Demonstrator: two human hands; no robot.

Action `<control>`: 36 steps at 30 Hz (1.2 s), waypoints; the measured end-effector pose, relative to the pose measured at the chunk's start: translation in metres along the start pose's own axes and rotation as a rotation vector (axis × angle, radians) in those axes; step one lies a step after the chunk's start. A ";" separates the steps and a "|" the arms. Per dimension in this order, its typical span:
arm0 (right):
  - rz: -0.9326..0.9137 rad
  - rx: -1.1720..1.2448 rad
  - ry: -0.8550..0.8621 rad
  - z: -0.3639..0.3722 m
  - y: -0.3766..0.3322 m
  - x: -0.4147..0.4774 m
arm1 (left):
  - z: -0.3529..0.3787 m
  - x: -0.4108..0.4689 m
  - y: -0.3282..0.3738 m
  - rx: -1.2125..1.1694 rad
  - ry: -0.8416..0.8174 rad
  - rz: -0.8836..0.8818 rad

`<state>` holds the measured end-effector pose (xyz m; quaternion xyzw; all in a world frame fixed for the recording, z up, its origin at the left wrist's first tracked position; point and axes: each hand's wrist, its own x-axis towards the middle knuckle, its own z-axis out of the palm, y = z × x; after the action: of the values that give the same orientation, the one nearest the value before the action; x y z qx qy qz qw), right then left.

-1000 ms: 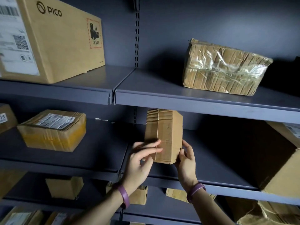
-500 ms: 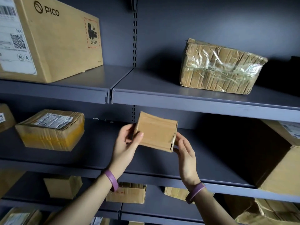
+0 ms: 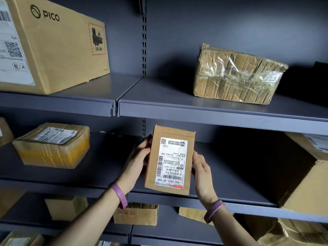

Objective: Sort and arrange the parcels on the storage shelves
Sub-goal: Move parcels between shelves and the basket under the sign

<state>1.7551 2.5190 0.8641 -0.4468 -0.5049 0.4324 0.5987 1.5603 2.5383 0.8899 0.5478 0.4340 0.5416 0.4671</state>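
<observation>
Left hand (image 3: 137, 160) on the left side of the small box (image 3: 170, 159), fingers curled round its edge from behind. Right hand (image 3: 202, 173) on the right side, a bit lower, gripping that edge too. Neither hand nearer than the other, one on each side.

Held up in the air in front of the middle shelf (image 3: 239, 176), not resting on it. Standing tall, with the long side up and down and the top tipped a little to the right. White label (image 3: 170, 174) facing out, its writing upside down.

Bare shelf space right behind the box and off to the right, as far as the big box (image 3: 305, 183). Yellow-taped parcel (image 3: 51, 146) well apart on the left.

Next, most likely: push straight ahead and set down on that bare spot. Maybe turn first so the label reads the right way up.
</observation>
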 end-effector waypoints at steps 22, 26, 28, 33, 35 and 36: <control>0.223 0.028 -0.006 -0.012 0.039 0.023 | 0.018 0.019 -0.034 0.058 0.208 -0.248; 0.216 0.084 0.084 -0.016 0.032 0.016 | 0.017 0.010 -0.013 0.093 0.244 -0.015; 0.179 0.067 0.152 -0.022 0.027 0.010 | 0.016 0.004 -0.002 0.112 0.200 0.085; 0.104 0.000 0.231 -0.039 0.010 -0.011 | 0.036 -0.018 0.013 0.147 0.013 0.216; 0.074 -0.039 0.246 -0.050 0.002 -0.021 | 0.053 -0.025 0.015 0.106 -0.031 0.200; 0.058 -0.065 0.249 -0.056 -0.001 -0.026 | 0.063 -0.029 0.016 0.075 -0.049 0.188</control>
<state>1.8079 2.4882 0.8545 -0.5307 -0.4274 0.3742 0.6291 1.6219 2.5040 0.9019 0.6161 0.3893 0.5529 0.4039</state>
